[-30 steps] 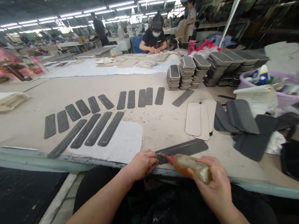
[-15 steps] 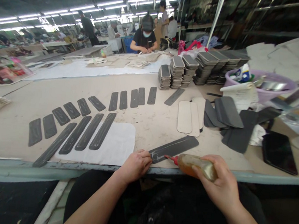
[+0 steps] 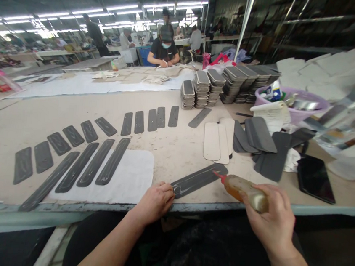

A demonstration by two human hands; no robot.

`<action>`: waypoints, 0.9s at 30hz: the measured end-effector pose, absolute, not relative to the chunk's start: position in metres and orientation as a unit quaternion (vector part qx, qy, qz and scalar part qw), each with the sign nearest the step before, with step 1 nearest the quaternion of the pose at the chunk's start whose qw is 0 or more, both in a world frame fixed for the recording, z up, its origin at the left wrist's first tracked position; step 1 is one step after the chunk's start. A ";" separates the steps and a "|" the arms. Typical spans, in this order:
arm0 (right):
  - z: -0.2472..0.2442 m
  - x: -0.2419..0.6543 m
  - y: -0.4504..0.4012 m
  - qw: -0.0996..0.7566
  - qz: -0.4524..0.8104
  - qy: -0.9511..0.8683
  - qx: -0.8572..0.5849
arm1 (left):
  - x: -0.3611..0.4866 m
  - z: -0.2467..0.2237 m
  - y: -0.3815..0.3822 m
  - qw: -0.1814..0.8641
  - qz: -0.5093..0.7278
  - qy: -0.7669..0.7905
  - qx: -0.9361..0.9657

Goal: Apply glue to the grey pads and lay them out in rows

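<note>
A long dark grey strip (image 3: 199,179) lies slanted near the table's front edge, with shiny lines of liquid on it. My left hand (image 3: 157,199) is closed on its near left end, the fingertips pressed together. My right hand (image 3: 270,214) is wrapped round a clear squeeze bottle (image 3: 243,190) of amber liquid, tilted so its red nozzle (image 3: 219,175) meets the strip's far right end. On the left, several long strips with wet streaks lie partly on a white sheet (image 3: 142,167). Behind them runs a curved row of shorter dark pieces (image 3: 89,131).
Stacks of grey pieces (image 3: 202,89) stand at the back. Cream pieces (image 3: 211,141) and loose dark pieces (image 3: 260,133) lie to the right, by a purple basin (image 3: 312,113) and a black phone (image 3: 317,178). A person (image 3: 164,51) sits across the table.
My right hand has moved the bottle right and away from me, its nozzle passing from the strip's near part to its far end. The left hand stays on the strip. The view has shifted slightly.
</note>
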State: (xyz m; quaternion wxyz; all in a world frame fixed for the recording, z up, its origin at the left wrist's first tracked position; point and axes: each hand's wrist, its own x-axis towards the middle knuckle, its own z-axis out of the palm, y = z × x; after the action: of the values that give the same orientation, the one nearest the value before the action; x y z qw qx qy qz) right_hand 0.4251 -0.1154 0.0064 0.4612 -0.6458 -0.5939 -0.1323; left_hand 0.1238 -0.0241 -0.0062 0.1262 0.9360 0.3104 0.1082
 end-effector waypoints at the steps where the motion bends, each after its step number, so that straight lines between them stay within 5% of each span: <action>1: 0.007 0.420 -0.115 0.472 -0.100 -0.609 -0.630 | 0.124 -0.006 -0.024 0.126 0.106 0.309 0.937; 6: 0.005 0.397 -0.112 0.472 0.008 -0.673 -0.569 | 0.124 -0.005 -0.024 0.121 0.099 0.311 0.937; 13: 0.006 0.424 -0.113 0.472 -0.089 -0.598 -0.642 | 0.125 -0.006 -0.024 0.124 0.108 0.314 0.935; 21: 0.009 0.414 -0.115 0.467 0.037 -0.668 -0.578 | 0.126 -0.005 -0.024 0.130 0.104 0.316 0.934; 27: 0.008 0.438 -0.116 0.458 -0.058 -0.593 -0.660 | 0.127 -0.005 -0.023 0.142 0.100 0.315 0.933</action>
State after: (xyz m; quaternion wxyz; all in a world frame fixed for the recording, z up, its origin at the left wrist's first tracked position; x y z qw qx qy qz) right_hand 0.4383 -0.1156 0.0077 0.4578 -0.6601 -0.5926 -0.0583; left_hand 0.1268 -0.0225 -0.0049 0.1418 0.9333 0.3146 0.0997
